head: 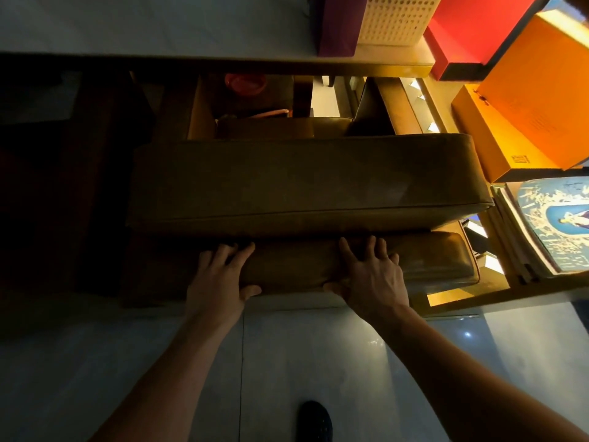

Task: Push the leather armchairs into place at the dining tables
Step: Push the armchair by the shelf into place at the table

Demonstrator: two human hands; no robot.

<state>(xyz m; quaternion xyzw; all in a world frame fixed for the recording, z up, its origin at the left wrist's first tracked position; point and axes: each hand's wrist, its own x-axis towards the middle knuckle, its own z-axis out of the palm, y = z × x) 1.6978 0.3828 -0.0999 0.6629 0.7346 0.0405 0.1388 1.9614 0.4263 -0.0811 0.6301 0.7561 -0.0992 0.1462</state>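
Observation:
A brown leather armchair [306,180] fills the middle of the head view, seen from above and behind, its seat tucked toward the table edge [207,63]. My left hand [220,279] and my right hand [373,279] both grip the lower padded back roll [293,269], fingers over the top and thumbs underneath. The chair's left side is lost in shadow.
Orange boxes [535,100] and a red box [468,30] are stacked at the right. A printed blue sheet [557,218] lies on a shelf beside the chair. A perforated white panel [398,17] stands on the table. My dark shoe [314,421] is on the pale tiled floor.

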